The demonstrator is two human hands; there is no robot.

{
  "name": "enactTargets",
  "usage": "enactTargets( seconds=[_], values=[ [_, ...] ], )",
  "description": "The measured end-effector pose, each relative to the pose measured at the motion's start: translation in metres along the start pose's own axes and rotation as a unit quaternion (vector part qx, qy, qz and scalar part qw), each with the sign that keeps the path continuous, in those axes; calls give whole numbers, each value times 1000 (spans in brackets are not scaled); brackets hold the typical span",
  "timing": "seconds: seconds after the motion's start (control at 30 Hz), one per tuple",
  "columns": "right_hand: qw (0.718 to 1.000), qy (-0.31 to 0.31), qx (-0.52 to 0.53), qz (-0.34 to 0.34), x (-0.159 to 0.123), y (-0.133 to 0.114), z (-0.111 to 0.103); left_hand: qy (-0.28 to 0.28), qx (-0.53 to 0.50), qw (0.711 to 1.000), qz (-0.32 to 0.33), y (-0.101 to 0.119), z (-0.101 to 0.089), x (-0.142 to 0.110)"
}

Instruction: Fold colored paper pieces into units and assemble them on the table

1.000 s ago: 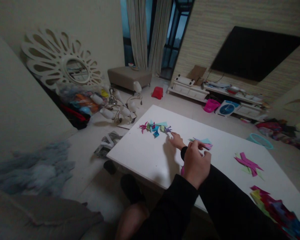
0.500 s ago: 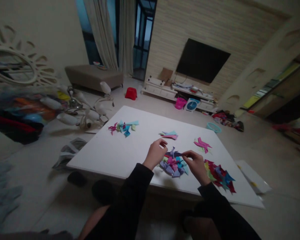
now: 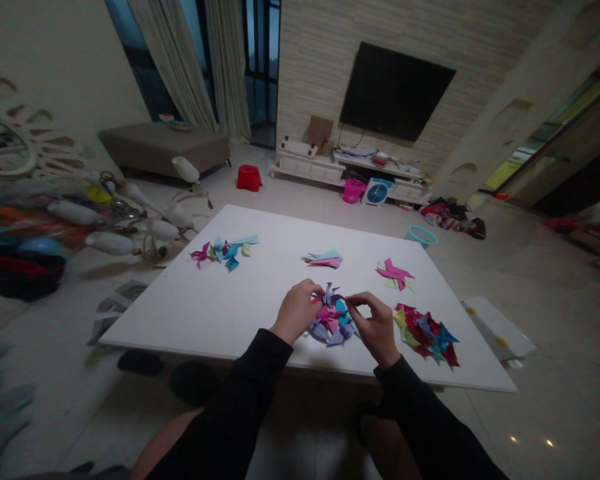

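A dark purple origami piece (image 3: 334, 295) is held up between my two hands, over a pile of pink, blue and lilac folded papers (image 3: 331, 328) on the white table (image 3: 205, 320). My left hand (image 3: 296, 308) pinches its left end with fingers closed. At its right end, the thumb and forefinger of my right hand (image 3: 374, 325) are pressed together on it. Its exact shape is too small and dim to make out. To the right of my right hand lies a heap of red, yellow and blue folded papers (image 3: 427, 335).
Flat folded strips (image 3: 325, 259) lie beyond my hands, and a pink pinwheel-shaped paper (image 3: 396, 273) is at the right. More folded pieces (image 3: 225, 252) sit at the far left. A lamp fixture with white shades (image 3: 155, 229) stands left of the table; a red stool (image 3: 249, 178) is behind.
My left hand, loosely curled beside the purple piece before, now pinches its left end. The right hand keeps its hold. The view has shifted, so the table appears further left.
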State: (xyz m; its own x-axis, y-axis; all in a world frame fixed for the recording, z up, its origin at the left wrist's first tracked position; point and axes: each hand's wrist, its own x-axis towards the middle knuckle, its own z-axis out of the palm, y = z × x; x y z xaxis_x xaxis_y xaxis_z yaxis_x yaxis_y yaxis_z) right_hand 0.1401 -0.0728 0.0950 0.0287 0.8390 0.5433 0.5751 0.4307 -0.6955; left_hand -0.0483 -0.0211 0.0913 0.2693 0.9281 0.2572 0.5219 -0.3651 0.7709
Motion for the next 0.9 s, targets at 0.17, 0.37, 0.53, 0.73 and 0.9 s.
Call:
enactTargets(
  seconds=[0.17, 0.37, 0.53, 0.73, 0.9],
  values=[
    [1000, -11, 28, -7, 1, -5, -5, 20, -18, 999, 37, 2, -2, 0],
    [987, -2, 121, 102, 2, 9, -11, 12, -107, 986, 125, 2, -7, -5],
    [971, -66, 181, 138, 5, 12, -8, -5, -62, 985, 163, 0, -11, -6],
    [953, -131, 223, 160, 5, 20, -2, -19, -27, 985, 171, -3, -13, -4],
    [958, -140, 199, 154, 5, 14, 0, -37, -14, 988, 152, -1, -14, -5]
  ],
)
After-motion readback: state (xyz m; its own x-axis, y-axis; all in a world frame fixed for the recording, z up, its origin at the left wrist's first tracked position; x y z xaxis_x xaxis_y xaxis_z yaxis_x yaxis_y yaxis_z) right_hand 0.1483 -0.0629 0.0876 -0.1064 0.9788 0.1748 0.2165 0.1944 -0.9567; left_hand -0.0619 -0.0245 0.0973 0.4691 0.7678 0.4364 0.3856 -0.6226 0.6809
